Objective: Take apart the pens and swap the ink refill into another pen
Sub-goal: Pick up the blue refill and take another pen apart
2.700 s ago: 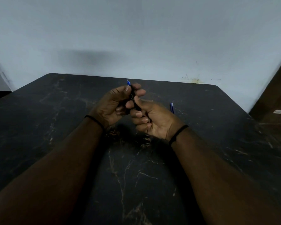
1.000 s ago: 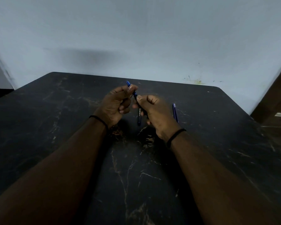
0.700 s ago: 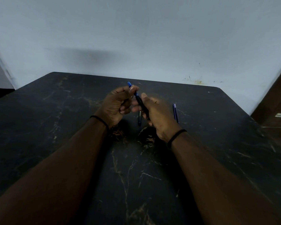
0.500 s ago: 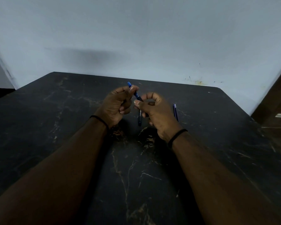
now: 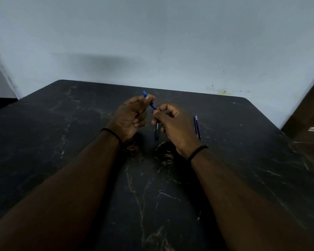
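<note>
My left hand (image 5: 130,115) pinches a short blue pen piece (image 5: 149,101) between thumb and forefinger, its blue tip sticking up past the fingers. My right hand (image 5: 172,124) grips the lower end of that same piece with its fingertips. A dark pen barrel with white lettering (image 5: 157,130) shows below and between the hands; whether it lies on the table or hangs from my right hand I cannot tell. A second blue pen (image 5: 197,127) lies on the table just right of my right hand.
The black marble-patterned table (image 5: 62,133) reaches a pale wall at the back. A brown wooden surface (image 5: 308,127) stands past the table's right edge. Both wrists wear thin black bands.
The hands stayed close together above the table's middle. My right fingers shifted along the pen, and the dark barrel came into view below them. The pen at the right has not moved.
</note>
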Demonstrator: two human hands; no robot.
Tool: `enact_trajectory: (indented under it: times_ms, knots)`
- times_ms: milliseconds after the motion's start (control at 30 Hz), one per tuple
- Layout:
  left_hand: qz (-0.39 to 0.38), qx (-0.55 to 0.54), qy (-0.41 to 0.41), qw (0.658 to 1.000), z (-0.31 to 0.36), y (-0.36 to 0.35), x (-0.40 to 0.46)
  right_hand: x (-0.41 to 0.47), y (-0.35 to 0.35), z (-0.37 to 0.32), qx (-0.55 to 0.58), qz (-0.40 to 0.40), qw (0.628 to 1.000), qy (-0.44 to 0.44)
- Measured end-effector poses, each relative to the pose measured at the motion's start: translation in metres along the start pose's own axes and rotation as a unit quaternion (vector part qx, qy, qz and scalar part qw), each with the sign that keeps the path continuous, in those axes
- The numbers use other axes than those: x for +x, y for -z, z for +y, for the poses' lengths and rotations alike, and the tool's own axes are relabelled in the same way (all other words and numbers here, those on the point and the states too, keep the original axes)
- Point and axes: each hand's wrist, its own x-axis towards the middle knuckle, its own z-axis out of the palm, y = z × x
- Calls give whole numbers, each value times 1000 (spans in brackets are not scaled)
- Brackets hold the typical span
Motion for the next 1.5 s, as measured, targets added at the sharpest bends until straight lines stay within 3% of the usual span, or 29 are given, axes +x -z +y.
enact_trajectory:
  times_ms: [167, 333, 567, 733, 867, 967, 1133, 1233, 1500]
  knots:
    - [12, -15, -1, 1000, 0, 1, 0, 0, 0, 3, -95, 31, 993, 62]
    - [73, -18, -7, 997, -1, 7, 5, 1, 6, 11, -322, 77, 929, 163]
    - [152, 17, -30, 988, 0, 13, 9, 5, 11, 12, -347, 112, 904, 222]
    - [210, 125, -52, 968, 0, 12, 10, 7, 14, 14, -330, 141, 907, 222]
    - [290, 266, -86, 915, -5, 11, 16, 8, 14, 16, -325, 149, 907, 221]
    - [286, 405, -73, 865, -8, 18, 18, 8, 13, 17, -326, 152, 906, 224]
    - [273, 648, -20, 711, -9, 19, 10, 8, 12, 18, -318, 151, 910, 220]
    - [267, 713, 12, 648, -8, 15, 9, 7, 12, 17, -320, 147, 911, 217]
    - [260, 742, 55, 615, -6, 21, 8, 4, 13, 14, -314, 134, 915, 214]
